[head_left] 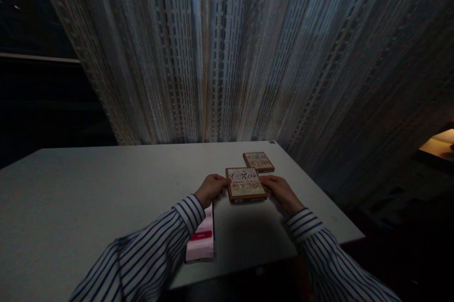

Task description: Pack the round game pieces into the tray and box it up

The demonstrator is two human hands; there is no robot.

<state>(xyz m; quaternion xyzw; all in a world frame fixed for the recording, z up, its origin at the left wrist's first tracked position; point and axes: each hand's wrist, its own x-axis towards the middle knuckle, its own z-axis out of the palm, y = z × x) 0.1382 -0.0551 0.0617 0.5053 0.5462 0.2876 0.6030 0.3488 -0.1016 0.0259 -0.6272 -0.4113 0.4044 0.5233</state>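
Between my two hands is a flat, square Chinese chess box (246, 183) with a brown edge and a printed lid, held a little above the white table. My left hand (213, 188) grips its left side, fingers closed on the edge. On the opposite side, my right hand (282, 192) pinches the right edge. Just behind it lies a second, similar box (260, 160) flat on the table, its near left corner partly covered by the held one. A phone with a lit pink screen (202, 244) lies under my left forearm, which hides part of it.
The white table (106, 188) stretches far to the left and ends in a slanting right edge. Behind it hangs a patterned curtain (213, 56). A small dark patch (272, 142) marks the far right corner. A warm light (445, 136) glows at the far right.
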